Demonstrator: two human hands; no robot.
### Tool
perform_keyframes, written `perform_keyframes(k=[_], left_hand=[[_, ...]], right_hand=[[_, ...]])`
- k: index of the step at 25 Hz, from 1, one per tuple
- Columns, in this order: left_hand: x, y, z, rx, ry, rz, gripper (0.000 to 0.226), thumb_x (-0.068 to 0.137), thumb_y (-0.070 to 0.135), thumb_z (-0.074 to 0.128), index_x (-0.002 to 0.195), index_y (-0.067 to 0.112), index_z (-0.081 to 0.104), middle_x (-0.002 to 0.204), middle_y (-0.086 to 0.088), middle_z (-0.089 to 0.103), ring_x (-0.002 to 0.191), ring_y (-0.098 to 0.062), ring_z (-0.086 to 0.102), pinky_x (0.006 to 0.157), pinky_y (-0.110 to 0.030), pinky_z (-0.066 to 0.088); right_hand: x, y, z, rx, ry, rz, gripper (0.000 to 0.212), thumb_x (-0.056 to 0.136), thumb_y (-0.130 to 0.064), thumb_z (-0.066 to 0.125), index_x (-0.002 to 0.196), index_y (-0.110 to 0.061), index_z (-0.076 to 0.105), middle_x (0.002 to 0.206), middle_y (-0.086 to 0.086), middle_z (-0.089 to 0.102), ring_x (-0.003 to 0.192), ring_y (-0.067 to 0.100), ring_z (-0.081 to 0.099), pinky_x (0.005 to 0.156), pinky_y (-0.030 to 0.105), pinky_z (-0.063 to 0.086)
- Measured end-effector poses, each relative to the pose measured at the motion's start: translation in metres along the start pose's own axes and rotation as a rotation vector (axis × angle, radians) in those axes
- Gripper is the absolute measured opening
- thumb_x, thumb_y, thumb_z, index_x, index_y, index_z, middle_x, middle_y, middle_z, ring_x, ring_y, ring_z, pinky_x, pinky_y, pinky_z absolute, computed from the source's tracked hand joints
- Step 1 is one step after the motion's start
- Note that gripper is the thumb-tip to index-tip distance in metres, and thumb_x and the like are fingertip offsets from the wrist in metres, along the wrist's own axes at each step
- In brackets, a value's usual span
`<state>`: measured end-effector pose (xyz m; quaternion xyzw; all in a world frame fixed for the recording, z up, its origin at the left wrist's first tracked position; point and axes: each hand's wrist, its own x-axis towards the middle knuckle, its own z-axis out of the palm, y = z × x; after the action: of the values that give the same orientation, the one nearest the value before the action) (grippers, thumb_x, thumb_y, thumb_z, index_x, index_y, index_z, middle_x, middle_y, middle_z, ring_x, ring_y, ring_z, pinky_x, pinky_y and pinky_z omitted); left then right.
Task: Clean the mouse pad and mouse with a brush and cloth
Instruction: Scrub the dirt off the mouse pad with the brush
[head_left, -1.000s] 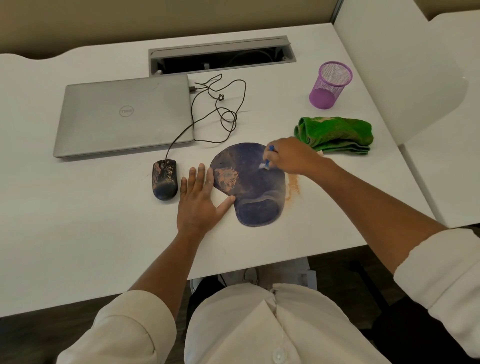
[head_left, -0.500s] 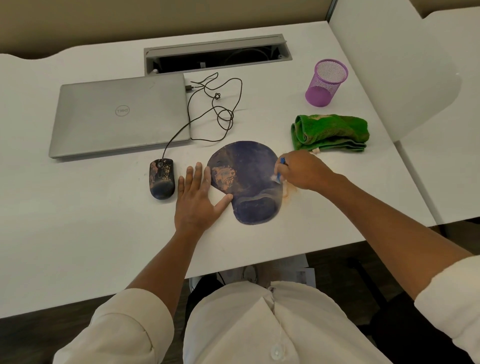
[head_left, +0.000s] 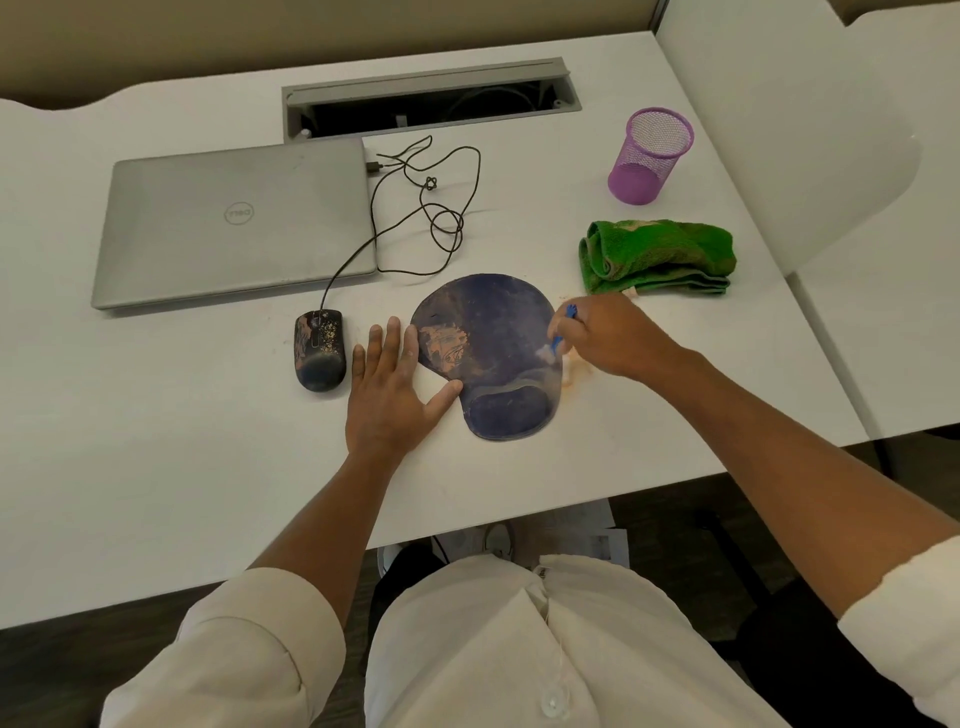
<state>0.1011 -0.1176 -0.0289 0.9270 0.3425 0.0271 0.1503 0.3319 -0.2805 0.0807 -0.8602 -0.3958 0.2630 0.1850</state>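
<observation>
White desk surface (head_left: 156, 467) is carrying everything. From the left, a closed silver laptop (head_left: 234, 223) is lying flat; a dirt-smeared dark corded mouse (head_left: 319, 351) is sitting just beside the left hand (head_left: 392, 387), which is pressing flat, fingers straight, against the edge of a stained navy mouse pad (head_left: 493, 358). The right hand (head_left: 610, 338) is gripping a small blue-handled brush (head_left: 561, 335), mostly hiding it, bristles blurring on the pad. A folded green cloth (head_left: 657, 254) is lying behind.

Dark blue mouse pad (head_left: 488, 353) smeared with orange-brown patches; left of it, a black mouse (head_left: 319, 349) speckled the same. Blue brush (head_left: 562, 332), green cloth (head_left: 657, 255), purple mesh cup (head_left: 649, 154), silver laptop (head_left: 234, 221), white desk (head_left: 156, 441).
</observation>
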Motion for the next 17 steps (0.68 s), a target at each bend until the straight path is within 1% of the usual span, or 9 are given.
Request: perform_keyframes(k=[2, 4, 5, 7, 8, 11, 13, 15, 17], left_hand=[[-0.0005, 0.0, -0.0002, -0.007, 0.004, 0.001, 0.099, 0.09, 0.08, 0.035, 0.164, 0.019, 0.01, 0.172, -0.005, 0.001, 0.158, -0.023, -0.006, 0.128, -0.043, -0.002], [-0.001, 0.0003, -0.0009, -0.013, 0.012, 0.003, 0.099, 0.09, 0.079, 0.036, 0.164, 0.018, 0.012, 0.172, -0.005, 0.003, 0.158, -0.024, -0.004, 0.128, -0.044, 0.0], [-0.0007, 0.0006, -0.0012, -0.012, 0.013, 0.003, 0.099, 0.089, 0.08, 0.036, 0.164, 0.018, 0.012, 0.172, -0.006, 0.003, 0.158, -0.024, -0.004, 0.128, -0.044, 0.0], [-0.0005, 0.0004, -0.0013, -0.006, 0.011, 0.001, 0.099, 0.089, 0.08, 0.034, 0.164, 0.019, 0.011, 0.172, -0.005, 0.003, 0.158, -0.024, -0.004, 0.128, -0.043, -0.001], [-0.0006, 0.0002, -0.0011, -0.003, 0.008, 0.0, 0.1, 0.089, 0.081, 0.033, 0.164, 0.019, 0.011, 0.172, -0.005, 0.003, 0.158, -0.024, -0.005, 0.128, -0.043, -0.001], [-0.0006, 0.0005, -0.0012, 0.001, -0.002, 0.002, 0.1, 0.089, 0.081, 0.031, 0.164, 0.02, 0.009, 0.172, -0.005, 0.001, 0.158, -0.023, -0.006, 0.128, -0.044, -0.001], [-0.0006, 0.0003, -0.0013, 0.002, -0.001, 0.004, 0.099, 0.089, 0.081, 0.031, 0.164, 0.02, 0.009, 0.172, -0.004, 0.001, 0.158, -0.023, -0.007, 0.128, -0.044, -0.001], [-0.0006, -0.0001, -0.0011, 0.004, 0.003, 0.004, 0.099, 0.09, 0.081, 0.031, 0.164, 0.019, 0.009, 0.172, -0.005, 0.001, 0.158, -0.023, -0.007, 0.128, -0.044, -0.001], [-0.0009, -0.0002, -0.0005, 0.006, 0.005, 0.003, 0.099, 0.09, 0.081, 0.031, 0.164, 0.019, 0.009, 0.172, -0.005, 0.001, 0.158, -0.023, -0.006, 0.128, -0.043, -0.002]], right_hand=[[0.0016, -0.0012, -0.0011, 0.03, 0.053, -0.021, 0.027, 0.097, -0.02, 0.047, 0.097, -0.011, 0.073, 0.084, 0.006, 0.069, 0.072, 0.02, 0.058, 0.069, 0.036, 0.047], [-0.0003, 0.0013, 0.005, -0.041, -0.037, 0.01, 0.026, 0.096, -0.019, 0.049, 0.096, -0.009, 0.073, 0.086, 0.009, 0.068, 0.077, 0.024, 0.06, 0.072, 0.038, 0.048], [-0.0024, 0.0039, 0.0073, -0.082, -0.088, 0.039, 0.025, 0.094, -0.02, 0.049, 0.09, -0.012, 0.073, 0.084, 0.01, 0.067, 0.077, 0.025, 0.059, 0.07, 0.039, 0.047], [-0.0046, 0.0055, 0.0051, -0.077, -0.094, 0.053, 0.026, 0.092, -0.02, 0.049, 0.076, -0.021, 0.069, 0.075, 0.003, 0.064, 0.07, 0.022, 0.057, 0.061, 0.034, 0.043], [-0.004, 0.0053, 0.0034, -0.024, -0.063, 0.029, 0.027, 0.093, -0.02, 0.049, 0.076, -0.024, 0.069, 0.075, 0.0, 0.065, 0.069, 0.019, 0.057, 0.06, 0.032, 0.043], [-0.0043, 0.002, 0.0041, 0.053, -0.046, -0.023, 0.026, 0.096, -0.019, 0.048, 0.092, -0.017, 0.074, 0.086, 0.0, 0.07, 0.078, 0.018, 0.061, 0.072, 0.033, 0.048], [-0.0072, 0.0016, 0.0076, -0.015, -0.108, 0.017, 0.027, 0.093, -0.018, 0.049, 0.077, -0.024, 0.071, 0.075, -0.003, 0.064, 0.073, 0.019, 0.058, 0.065, 0.032, 0.043], [-0.0078, 0.0006, 0.0056, -0.059, -0.1, 0.026, 0.03, 0.091, -0.019, 0.049, 0.067, -0.031, 0.064, 0.07, -0.002, 0.061, 0.072, 0.022, 0.058, 0.06, 0.033, 0.043], [-0.0065, -0.0009, 0.0036, 0.009, -0.065, -0.023, 0.026, 0.093, -0.019, 0.048, 0.08, -0.023, 0.071, 0.08, 0.005, 0.069, 0.078, 0.025, 0.062, 0.07, 0.037, 0.05]])
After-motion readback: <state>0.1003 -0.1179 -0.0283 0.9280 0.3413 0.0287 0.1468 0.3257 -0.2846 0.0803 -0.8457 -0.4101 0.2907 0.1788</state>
